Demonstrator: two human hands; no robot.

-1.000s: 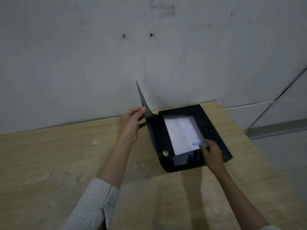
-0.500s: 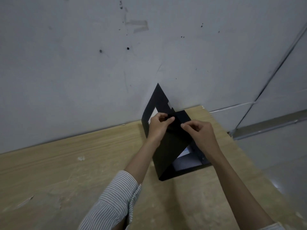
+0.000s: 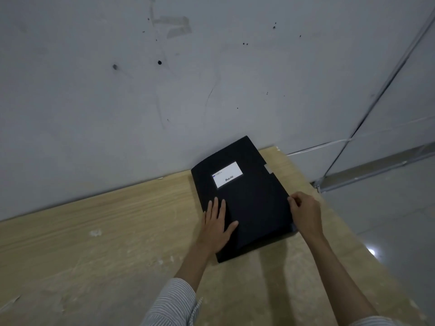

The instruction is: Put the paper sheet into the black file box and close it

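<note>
The black file box [image 3: 254, 198] lies flat on the wooden table [image 3: 117, 231], its lid folded down over it. A white label [image 3: 227, 174] shows on the lid's far half. The paper sheet is hidden under the lid. My left hand [image 3: 217, 225] rests flat on the lid's near left part, fingers spread. My right hand [image 3: 306, 211] is at the box's right edge, fingers curled against the lid's side flap.
A grey wall [image 3: 164, 90] rises right behind the table, touching the box's far end. The table's right edge [image 3: 334, 222] runs just past my right hand, with the floor [image 3: 388, 208] beyond it. A small white scrap [image 3: 95, 232] lies on the table at left.
The lid, held upright a second ago with the sheet showing inside, has been folded over and now lies flat on the box. My left hand went from gripping it to pressing on it.
</note>
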